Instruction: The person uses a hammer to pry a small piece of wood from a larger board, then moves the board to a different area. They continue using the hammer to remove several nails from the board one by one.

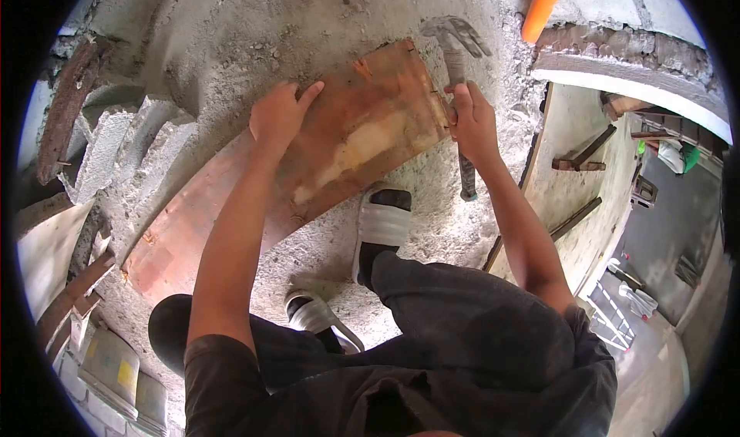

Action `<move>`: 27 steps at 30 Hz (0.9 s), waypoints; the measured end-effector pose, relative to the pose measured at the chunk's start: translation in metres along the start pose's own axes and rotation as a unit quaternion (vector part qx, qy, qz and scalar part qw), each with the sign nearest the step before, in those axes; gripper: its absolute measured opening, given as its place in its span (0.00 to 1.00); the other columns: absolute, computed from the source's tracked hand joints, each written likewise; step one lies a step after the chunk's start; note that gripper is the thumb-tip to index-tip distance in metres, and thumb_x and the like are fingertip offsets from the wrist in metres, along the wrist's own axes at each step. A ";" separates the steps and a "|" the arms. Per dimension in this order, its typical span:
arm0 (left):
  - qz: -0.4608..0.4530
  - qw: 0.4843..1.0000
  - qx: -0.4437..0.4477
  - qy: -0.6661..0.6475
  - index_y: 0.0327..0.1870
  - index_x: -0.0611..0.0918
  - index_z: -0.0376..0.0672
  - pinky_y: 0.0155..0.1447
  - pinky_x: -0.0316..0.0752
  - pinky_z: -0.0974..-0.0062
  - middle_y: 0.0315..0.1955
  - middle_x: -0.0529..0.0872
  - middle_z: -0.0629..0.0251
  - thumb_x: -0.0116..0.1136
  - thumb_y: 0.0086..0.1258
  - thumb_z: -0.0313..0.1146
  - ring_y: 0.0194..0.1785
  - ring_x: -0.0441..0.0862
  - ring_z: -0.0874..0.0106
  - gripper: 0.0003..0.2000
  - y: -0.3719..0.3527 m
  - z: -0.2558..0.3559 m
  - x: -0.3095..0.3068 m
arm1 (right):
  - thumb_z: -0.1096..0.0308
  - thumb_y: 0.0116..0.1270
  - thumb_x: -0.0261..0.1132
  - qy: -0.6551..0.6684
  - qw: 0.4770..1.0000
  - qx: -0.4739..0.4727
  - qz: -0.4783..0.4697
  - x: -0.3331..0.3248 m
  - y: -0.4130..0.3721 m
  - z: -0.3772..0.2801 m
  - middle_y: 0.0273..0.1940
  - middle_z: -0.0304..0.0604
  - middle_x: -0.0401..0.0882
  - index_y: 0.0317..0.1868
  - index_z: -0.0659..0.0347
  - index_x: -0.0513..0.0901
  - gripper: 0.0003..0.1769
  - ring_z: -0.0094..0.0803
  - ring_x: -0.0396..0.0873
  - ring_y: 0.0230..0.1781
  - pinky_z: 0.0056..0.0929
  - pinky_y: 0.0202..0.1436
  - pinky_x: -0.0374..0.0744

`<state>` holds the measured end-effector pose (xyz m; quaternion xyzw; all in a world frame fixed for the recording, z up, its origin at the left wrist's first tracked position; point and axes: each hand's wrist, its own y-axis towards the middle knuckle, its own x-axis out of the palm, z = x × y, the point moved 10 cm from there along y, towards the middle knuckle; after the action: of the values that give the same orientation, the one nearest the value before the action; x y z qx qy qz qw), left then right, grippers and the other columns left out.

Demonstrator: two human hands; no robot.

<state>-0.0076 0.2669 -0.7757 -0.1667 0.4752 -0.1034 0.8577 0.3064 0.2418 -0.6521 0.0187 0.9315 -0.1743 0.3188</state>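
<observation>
A long reddish-brown plywood board [370,140] lies slanted across the rough floor in front of my feet, with pale worn patches on its face. My left hand [282,115] grips its far edge, the thumb stretched along the top and the other fingers mostly hidden. In my right hand [473,124], just off the board's right end, is a claw hammer [455,61]. Its head points away from me, and the handle's dark end shows below my fist. Small splintered bits stick up near the board's far corner.
Broken concrete blocks [127,144] and a rough timber [71,109] stand at the left. An orange pipe [544,5] comes in at the top right. Beyond a large panel [566,159] with wooden battens, a lower floor holds a white ladder [613,317]. My sandalled feet are close to the board.
</observation>
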 end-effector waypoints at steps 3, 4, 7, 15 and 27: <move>-0.003 1.000 -0.007 0.003 0.42 0.86 0.37 0.50 0.79 0.55 0.41 0.87 0.50 0.45 0.71 0.72 0.47 0.85 0.51 0.39 0.001 -0.001 -0.002 | 0.48 0.83 0.49 -0.095 0.992 -0.060 0.052 -0.002 0.003 0.012 0.22 0.37 0.71 0.49 0.67 0.80 0.26 0.23 0.73 0.24 0.30 0.29 0.71; -0.014 1.000 -0.008 0.004 0.43 0.86 0.37 0.51 0.79 0.55 0.40 0.87 0.50 0.45 0.71 0.73 0.47 0.85 0.51 0.39 0.002 0.000 -0.002 | 0.48 0.83 0.49 -0.096 0.992 -0.063 0.053 0.000 0.006 0.022 0.22 0.37 0.71 0.49 0.67 0.80 0.26 0.23 0.73 0.24 0.30 0.29 0.71; -0.029 0.999 -0.024 0.023 0.46 0.86 0.38 0.52 0.79 0.55 0.42 0.88 0.49 0.45 0.70 0.73 0.48 0.85 0.50 0.40 0.001 0.002 -0.007 | 0.49 0.83 0.49 -0.183 0.979 -0.091 0.024 0.011 0.016 0.020 0.22 0.35 0.72 0.50 0.66 0.80 0.26 0.22 0.72 0.23 0.27 0.28 0.70; 0.009 1.000 0.008 -0.002 0.47 0.85 0.37 0.52 0.79 0.56 0.43 0.88 0.48 0.44 0.70 0.74 0.49 0.85 0.51 0.40 0.004 0.010 -0.006 | 0.49 0.82 0.50 -0.085 0.996 -0.028 0.008 -0.014 0.005 0.010 0.25 0.55 0.78 0.46 0.64 0.78 0.24 0.53 0.80 0.29 0.44 0.35 0.75; 0.020 1.000 0.010 -0.001 0.39 0.85 0.36 0.49 0.79 0.55 0.38 0.87 0.48 0.44 0.70 0.74 0.44 0.85 0.50 0.40 0.013 0.016 0.003 | 0.46 0.81 0.51 -0.183 0.981 -0.061 0.009 -0.005 0.011 0.002 0.30 0.64 0.80 0.50 0.67 0.76 0.27 0.66 0.81 0.36 0.53 0.39 0.76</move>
<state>0.0075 0.2806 -0.7754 -0.1486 0.4768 -0.0910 0.8616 0.3131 0.2521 -0.6547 -0.0248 0.8661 -0.1144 0.4859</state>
